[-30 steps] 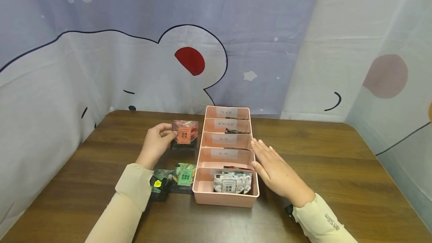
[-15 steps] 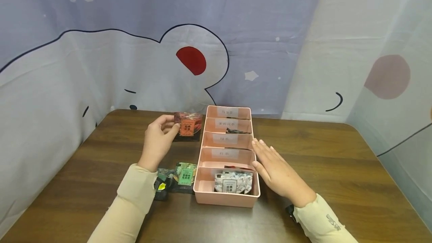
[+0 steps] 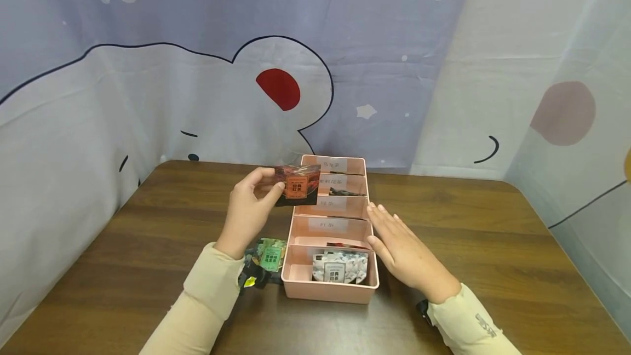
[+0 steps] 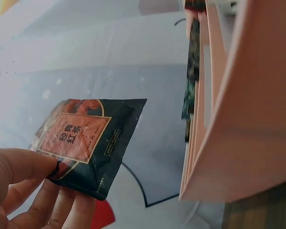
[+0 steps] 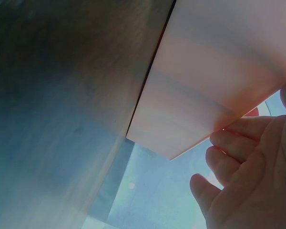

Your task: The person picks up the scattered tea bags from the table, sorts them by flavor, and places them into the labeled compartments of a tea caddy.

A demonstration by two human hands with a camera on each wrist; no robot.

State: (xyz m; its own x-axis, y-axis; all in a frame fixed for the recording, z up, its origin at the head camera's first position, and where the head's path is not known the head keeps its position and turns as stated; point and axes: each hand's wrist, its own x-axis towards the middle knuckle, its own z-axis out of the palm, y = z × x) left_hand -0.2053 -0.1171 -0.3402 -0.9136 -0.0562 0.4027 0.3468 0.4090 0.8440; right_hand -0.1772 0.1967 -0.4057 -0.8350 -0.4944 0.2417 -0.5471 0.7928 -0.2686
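Observation:
My left hand (image 3: 248, 210) pinches a red and black tea sachet (image 3: 302, 188) between thumb and fingers. The sachet is held up over the left rim of a long pink divided box (image 3: 325, 293), hiding part of its far compartments. In the left wrist view, the sachet's orange label (image 4: 76, 136) faces the camera, with the box wall to its right. My right hand (image 3: 409, 253) has straight fingers laid against the box's right side. In the right wrist view, its fingertips (image 5: 224, 138) meet the rim of the pink wall (image 5: 190, 95).
White sachets (image 3: 340, 267) stand in the nearest compartment. A red sachet (image 3: 345, 245) lies low in the one behind, and dark sachets (image 3: 345, 192) show farther back. Paper labels mark several compartments. Left of the box, a green sachet (image 3: 271, 256) lies on the wooden table (image 3: 443, 201), partly behind my left wrist.
My left hand has carried the red sachet rightward and slightly up, from beside the box to over its left rim. The right hand has stayed at the box's side.

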